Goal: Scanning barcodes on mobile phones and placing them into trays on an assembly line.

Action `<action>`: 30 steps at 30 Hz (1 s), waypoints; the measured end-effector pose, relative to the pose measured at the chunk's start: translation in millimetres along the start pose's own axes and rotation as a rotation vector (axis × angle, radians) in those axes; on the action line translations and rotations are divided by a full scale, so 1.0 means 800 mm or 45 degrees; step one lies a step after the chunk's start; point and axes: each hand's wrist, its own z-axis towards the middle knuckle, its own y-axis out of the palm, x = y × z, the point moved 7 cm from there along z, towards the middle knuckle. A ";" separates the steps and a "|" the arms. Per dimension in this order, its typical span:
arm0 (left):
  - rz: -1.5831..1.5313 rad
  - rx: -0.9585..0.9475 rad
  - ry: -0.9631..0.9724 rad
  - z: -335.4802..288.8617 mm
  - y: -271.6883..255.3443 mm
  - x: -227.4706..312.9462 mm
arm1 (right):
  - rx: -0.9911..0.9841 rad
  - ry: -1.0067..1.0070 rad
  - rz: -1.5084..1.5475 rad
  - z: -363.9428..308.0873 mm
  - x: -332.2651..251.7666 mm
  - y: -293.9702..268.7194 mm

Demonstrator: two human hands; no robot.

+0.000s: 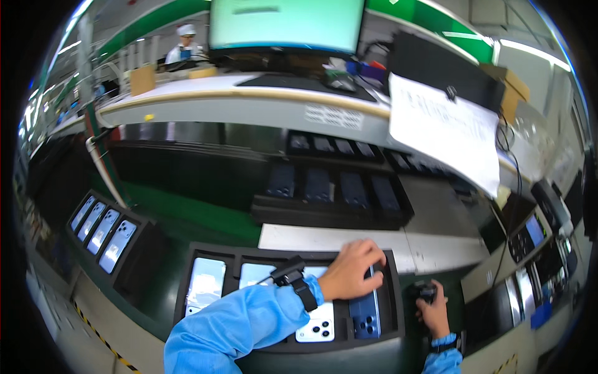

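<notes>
A black foam tray (392,305) in front of me holds several smartphones in slots. My left hand (354,271) reaches across it, fingers curled round the upper end of a dark blue smartphone (366,315) in the rightmost slot. Beside that phone lies a white smartphone (317,325) with its cameras facing up, partly under my wrist. Two pale smartphones, one of them at the tray's left end (205,282), are partly covered by my sleeve. Right of the tray, my right hand (436,310) is closed on a black handheld device (425,290), which looks like a scanner.
At left stands another foam tray (134,268) with light blue phones. Beyond the near tray is a black tray (336,215) of dark phones. A shelf above carries a monitor (286,25); a paper sheet (442,131) hangs from it. Equipment (529,249) stands at right.
</notes>
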 end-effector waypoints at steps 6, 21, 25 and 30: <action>0.082 -0.077 -0.112 0.003 0.001 -0.010 | 0.063 -0.042 -0.143 0.007 -0.008 0.004; 0.067 -0.218 -0.142 0.000 0.006 -0.004 | 0.064 -0.033 -0.116 -0.004 -0.006 0.002; 0.063 -0.199 -0.118 0.004 0.004 -0.003 | 0.068 -0.031 -0.137 -0.002 -0.010 0.001; 0.044 -0.201 -0.131 0.003 0.006 -0.005 | 0.073 -0.025 -0.097 0.000 -0.003 0.002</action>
